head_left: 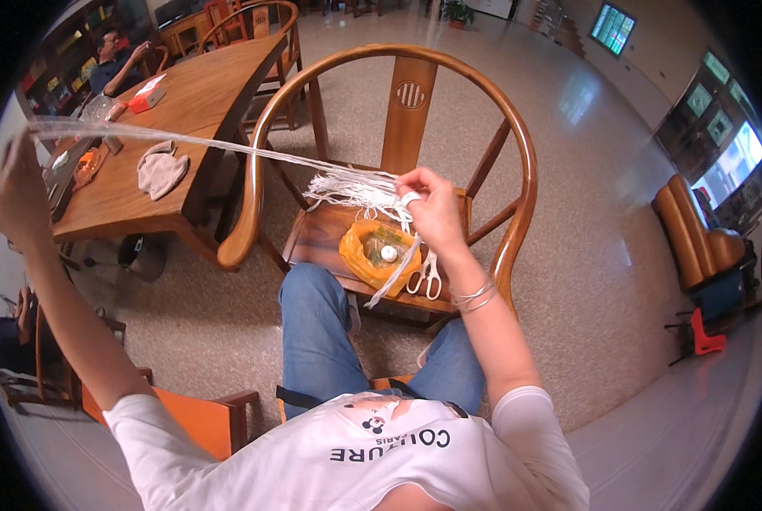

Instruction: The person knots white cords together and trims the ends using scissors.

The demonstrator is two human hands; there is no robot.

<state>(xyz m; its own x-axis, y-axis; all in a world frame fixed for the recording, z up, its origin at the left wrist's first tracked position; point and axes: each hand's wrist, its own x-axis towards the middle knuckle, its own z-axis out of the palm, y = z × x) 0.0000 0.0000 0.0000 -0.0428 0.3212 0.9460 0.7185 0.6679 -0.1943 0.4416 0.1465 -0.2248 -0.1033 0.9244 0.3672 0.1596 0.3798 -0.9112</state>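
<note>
White strands of yarn (228, 146) stretch taut across the view, from the far left to the chair in front of me. My left hand (22, 192), raised at the left edge, is closed around their far end; its fingertips are partly blurred. Above the seat, my right hand (432, 207) pinches the same strands, and a loose tail hangs below it. Under the strands lies a heap of white yarn (355, 192) on the chair seat. Beside it sits an orange plastic bag (355, 262) with a small white spool (389, 253) inside. White-handled scissors (426, 279) rest to its right.
The wooden armchair (521, 162) faces me, its curved arms rising on both sides. At left stands a long wooden table (219, 98) with a beige cloth (161, 168) and a red box (148, 95). Another person (119, 68) sits behind it. A brown sofa (696, 234) stands far right.
</note>
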